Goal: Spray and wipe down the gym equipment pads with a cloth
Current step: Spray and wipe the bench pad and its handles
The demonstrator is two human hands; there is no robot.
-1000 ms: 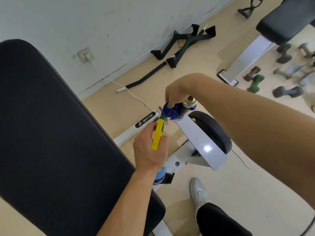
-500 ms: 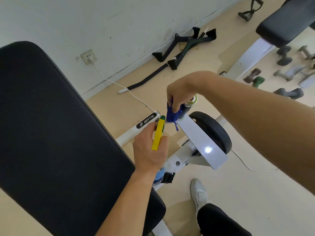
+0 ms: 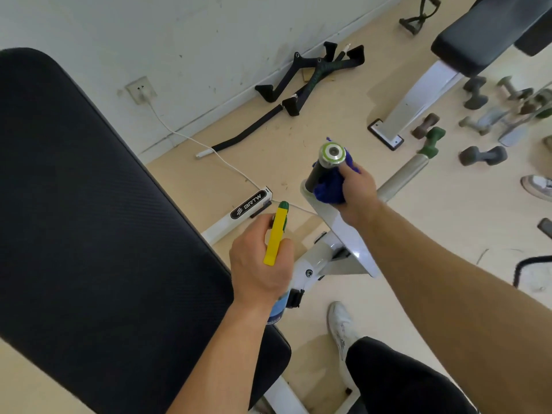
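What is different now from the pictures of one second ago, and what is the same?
The right hand slid the blue cloth from the left side of the black roller round to its right side, so the metal end cap now shows fully. It still grips the cloth. The left hand still holds the spray bottle.

A scuffed white wall (image 3: 209,31) meets a beige floor (image 3: 448,249) under soft, even light. 1 wall socket (image 3: 141,90) sits low. Black strap handles (image 3: 313,73) lie along the skirting; small dumbbells (image 3: 482,155) are scattered at right.
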